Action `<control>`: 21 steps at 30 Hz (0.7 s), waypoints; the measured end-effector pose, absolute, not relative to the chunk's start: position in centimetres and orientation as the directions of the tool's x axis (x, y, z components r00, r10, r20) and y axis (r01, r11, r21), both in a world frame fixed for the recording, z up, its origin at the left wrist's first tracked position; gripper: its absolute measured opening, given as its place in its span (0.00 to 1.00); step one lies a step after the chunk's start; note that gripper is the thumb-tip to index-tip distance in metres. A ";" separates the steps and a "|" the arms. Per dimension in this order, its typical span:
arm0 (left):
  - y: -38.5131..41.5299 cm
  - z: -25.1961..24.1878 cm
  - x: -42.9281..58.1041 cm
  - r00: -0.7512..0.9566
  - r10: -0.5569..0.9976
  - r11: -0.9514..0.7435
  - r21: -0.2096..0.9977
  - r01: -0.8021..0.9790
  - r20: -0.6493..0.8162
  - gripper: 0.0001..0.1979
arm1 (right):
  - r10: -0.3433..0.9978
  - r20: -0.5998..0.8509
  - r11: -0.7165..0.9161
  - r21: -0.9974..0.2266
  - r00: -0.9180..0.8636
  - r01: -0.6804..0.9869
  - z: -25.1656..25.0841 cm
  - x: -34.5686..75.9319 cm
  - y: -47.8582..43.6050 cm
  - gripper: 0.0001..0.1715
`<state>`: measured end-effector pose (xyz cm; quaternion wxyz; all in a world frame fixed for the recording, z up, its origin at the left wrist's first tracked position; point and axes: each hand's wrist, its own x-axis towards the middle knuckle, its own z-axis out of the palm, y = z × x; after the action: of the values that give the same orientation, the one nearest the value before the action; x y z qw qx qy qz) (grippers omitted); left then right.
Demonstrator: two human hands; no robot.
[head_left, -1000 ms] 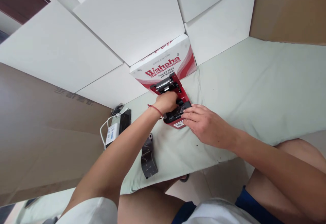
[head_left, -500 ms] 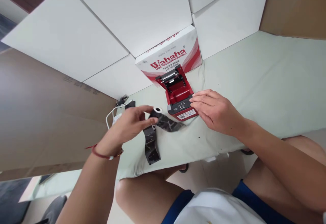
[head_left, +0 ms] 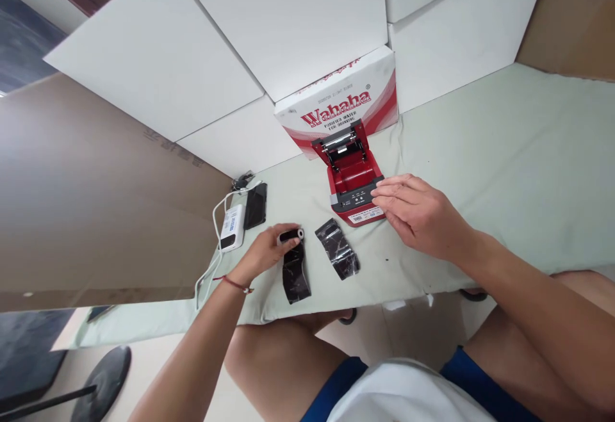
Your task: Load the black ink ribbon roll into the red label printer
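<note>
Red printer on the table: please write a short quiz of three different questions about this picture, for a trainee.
1. Fill in: the left hand grips a small ___ trailing a black strip.
2. True or false: the lid of the red printer is shut.
3. What rests on the printer's front edge? A the left hand; B the right hand; C both hands.
Key: 1 roll; 2 false; 3 B.

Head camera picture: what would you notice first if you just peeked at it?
The bright red printer, lid open, sits on the green table in front of the Wahaha box, with the right hand touching its front. Nearer the table's front edge, the left hand grips a small roll trailing a dark strip, and another dark strip lies beside it.
</note>
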<state>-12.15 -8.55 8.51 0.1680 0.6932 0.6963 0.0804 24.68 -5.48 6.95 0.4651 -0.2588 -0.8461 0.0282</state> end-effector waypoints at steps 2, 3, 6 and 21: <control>-8.9 7.2 -13.0 0.060 0.980 0.027 0.421 0.907 -0.192 0.27 | 0.460 0.776 0.866 -0.284 -0.432 0.411 7.0 24.7 -5.4 0.17; -9.0 6.6 -13.1 0.055 0.980 0.034 0.436 0.899 -0.190 0.26 | 0.461 0.775 0.865 -0.286 -0.432 0.412 6.9 24.7 -5.4 0.17; -9.4 5.8 -13.0 -0.035 0.994 0.077 0.435 0.897 -0.104 0.24 | 0.471 0.772 0.859 -0.293 -0.426 0.420 6.9 24.9 -5.1 0.17; -0.1 14.8 0.5 0.317 0.948 -0.275 0.579 0.768 0.030 0.17 | 0.435 0.828 0.850 -0.249 -0.353 0.464 8.3 26.4 -4.6 0.15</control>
<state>0.48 -0.14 14.81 0.2382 0.7757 0.5529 0.1892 26.41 -4.57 8.27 0.4989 -0.2731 -0.8224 -0.0145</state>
